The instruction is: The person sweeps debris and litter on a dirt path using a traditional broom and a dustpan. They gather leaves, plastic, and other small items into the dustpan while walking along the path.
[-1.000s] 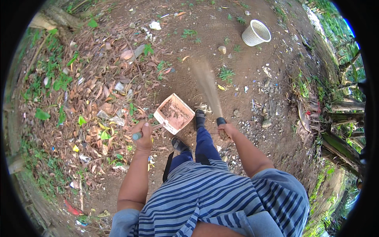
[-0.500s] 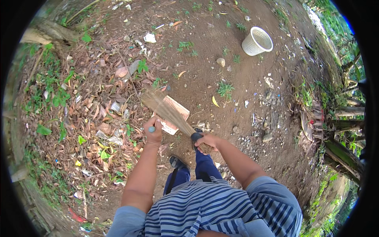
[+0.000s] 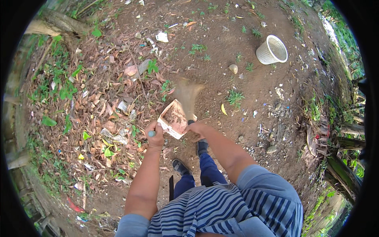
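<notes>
My left hand [image 3: 155, 138] is closed around the handle of a pale dustpan [image 3: 165, 127]; the handle's blue-green end pokes out of the fist. Reddish-brown dirt lies in the pan, which has ridged sides. In my right hand [image 3: 196, 129] is a stick broom [image 3: 188, 98], gripped by its dark bound part. Its bristles fan out, smeared by motion, over bare soil just beyond and right of the pan. The broom's lower shaft passes close by the pan's right side; whether they touch I cannot tell.
A white woven-pattern basket [image 3: 265, 53] lies tilted on the soil at the far right. Dry leaves and scraps of litter [image 3: 106, 102] cover the ground at left. A round stone [image 3: 233, 69], a yellow leaf [image 3: 224, 109] and grass tufts [image 3: 235, 98] dot the dirt. My sandalled feet [image 3: 181, 167] stand below.
The broom's bristles have swung right, off the dustpan, onto the soil beside it, uncovering the dirt inside. My right hand has moved forward and slightly left. The whole view has shifted somewhat.
</notes>
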The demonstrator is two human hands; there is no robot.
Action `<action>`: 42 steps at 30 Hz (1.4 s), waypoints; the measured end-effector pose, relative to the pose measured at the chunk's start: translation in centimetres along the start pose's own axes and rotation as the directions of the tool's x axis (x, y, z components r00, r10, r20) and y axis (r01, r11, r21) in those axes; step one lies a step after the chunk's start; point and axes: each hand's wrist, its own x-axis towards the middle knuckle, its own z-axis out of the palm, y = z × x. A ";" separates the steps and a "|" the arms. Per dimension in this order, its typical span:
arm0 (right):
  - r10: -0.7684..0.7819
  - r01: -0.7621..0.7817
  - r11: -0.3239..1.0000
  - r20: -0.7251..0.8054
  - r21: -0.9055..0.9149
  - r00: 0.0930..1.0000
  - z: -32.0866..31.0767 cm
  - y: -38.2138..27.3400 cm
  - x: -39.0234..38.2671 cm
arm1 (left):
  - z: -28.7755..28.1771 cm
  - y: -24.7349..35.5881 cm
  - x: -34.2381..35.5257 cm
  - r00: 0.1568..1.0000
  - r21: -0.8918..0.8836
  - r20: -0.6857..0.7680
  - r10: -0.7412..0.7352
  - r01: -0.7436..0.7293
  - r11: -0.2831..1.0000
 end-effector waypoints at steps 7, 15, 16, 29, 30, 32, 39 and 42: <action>-0.261 0.291 0.951 0.235 -0.103 0.936 -4.7 3.9 -5.9 | -0.5 -0.4 0.7 1.000 -0.030 -0.015 -0.014 0.013 0.999; -0.092 0.269 0.894 -0.441 0.359 0.893 -9.6 17.5 -6.1 | -0.1 -0.4 1.9 0.999 -0.092 -0.015 -0.049 0.047 0.995; 0.005 0.161 0.811 -0.281 0.563 0.960 -9.4 16.9 -5.4 | 0.0 -0.4 2.1 0.997 -0.117 -0.021 -0.075 0.072 0.991; -0.409 0.378 0.836 0.008 -0.398 0.912 -6.5 7.4 -12.0 | 0.4 0.7 2.7 0.975 -0.371 -0.131 -0.177 0.118 0.921; -0.428 0.348 0.800 -0.059 -0.488 0.902 -7.2 7.4 -12.6 | 0.2 0.5 2.6 0.979 -0.333 -0.108 -0.171 0.127 0.935; -0.433 0.286 0.781 -0.151 -0.555 0.889 -8.5 7.7 -13.6 | -0.1 -0.6 2.5 0.981 -0.348 -0.073 -0.178 0.142 0.927; -0.318 0.149 0.906 -0.402 -0.397 0.859 -13.7 9.8 -16.1 | -1.5 -4.5 5.5 0.968 -0.541 0.143 -0.207 0.251 0.802; -0.317 0.136 0.923 -0.515 -0.359 0.796 -15.4 11.5 -16.9 | -0.4 -4.5 6.4 0.983 -0.375 0.059 -0.171 0.181 0.909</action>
